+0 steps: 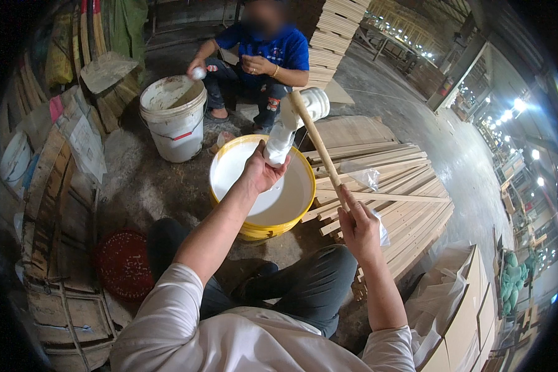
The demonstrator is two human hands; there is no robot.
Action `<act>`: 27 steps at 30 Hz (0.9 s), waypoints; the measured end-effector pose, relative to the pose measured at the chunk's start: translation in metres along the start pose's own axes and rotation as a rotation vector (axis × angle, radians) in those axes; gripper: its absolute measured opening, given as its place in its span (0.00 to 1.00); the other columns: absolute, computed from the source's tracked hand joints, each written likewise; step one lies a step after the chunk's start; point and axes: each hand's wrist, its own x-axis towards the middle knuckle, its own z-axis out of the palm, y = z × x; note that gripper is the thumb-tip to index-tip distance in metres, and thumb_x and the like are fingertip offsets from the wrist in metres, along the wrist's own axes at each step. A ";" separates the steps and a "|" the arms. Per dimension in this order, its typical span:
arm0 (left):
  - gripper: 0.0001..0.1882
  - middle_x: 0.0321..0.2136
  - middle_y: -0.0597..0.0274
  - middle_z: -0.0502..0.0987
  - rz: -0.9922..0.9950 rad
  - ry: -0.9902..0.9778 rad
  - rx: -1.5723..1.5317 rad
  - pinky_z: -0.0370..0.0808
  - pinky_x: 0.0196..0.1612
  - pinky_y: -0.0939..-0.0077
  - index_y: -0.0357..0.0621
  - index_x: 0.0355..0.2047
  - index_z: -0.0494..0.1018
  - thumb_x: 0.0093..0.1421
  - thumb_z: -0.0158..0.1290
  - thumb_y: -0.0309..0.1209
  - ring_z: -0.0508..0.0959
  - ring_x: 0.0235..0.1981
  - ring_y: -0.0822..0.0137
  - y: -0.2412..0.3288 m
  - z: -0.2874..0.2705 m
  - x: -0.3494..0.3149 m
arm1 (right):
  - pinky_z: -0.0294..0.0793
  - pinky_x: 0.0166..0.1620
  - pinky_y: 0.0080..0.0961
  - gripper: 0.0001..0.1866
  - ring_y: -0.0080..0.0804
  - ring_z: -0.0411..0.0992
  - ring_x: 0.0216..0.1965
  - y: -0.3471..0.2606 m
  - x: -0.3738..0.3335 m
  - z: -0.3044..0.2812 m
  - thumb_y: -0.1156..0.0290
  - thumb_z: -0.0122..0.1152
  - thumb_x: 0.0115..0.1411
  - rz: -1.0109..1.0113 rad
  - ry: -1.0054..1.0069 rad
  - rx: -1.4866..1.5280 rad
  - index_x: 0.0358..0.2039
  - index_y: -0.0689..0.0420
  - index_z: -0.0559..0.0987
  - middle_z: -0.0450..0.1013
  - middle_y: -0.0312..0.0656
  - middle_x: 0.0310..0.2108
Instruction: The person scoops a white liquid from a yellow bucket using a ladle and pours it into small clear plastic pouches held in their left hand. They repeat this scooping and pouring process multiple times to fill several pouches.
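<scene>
Pale shirt comes first. Over a yellow-rimmed bucket, the worker's left hand is curled round the near end of a bent white piece, which slants up, away and rightward. The right hand, farther from it, grips a wooden stick crossing before its far end. Slats lie right; a co-worker sits ahead, beside a white pail.

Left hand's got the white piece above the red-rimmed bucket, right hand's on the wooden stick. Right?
One miss: the rim is yellow, not red. The head view shows the left hand with the white piece above the yellow-rimmed bucket, and the right hand on the wooden stick.
</scene>
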 end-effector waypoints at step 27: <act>0.24 0.39 0.57 0.71 0.020 0.020 0.012 0.77 0.30 0.73 0.45 0.48 0.63 0.63 0.34 0.51 0.75 0.32 0.60 -0.004 0.006 0.001 | 0.69 0.25 0.20 0.24 0.22 0.70 0.22 0.004 -0.007 0.003 0.80 0.53 0.55 0.186 -0.008 0.199 0.54 0.56 0.66 0.73 0.44 0.24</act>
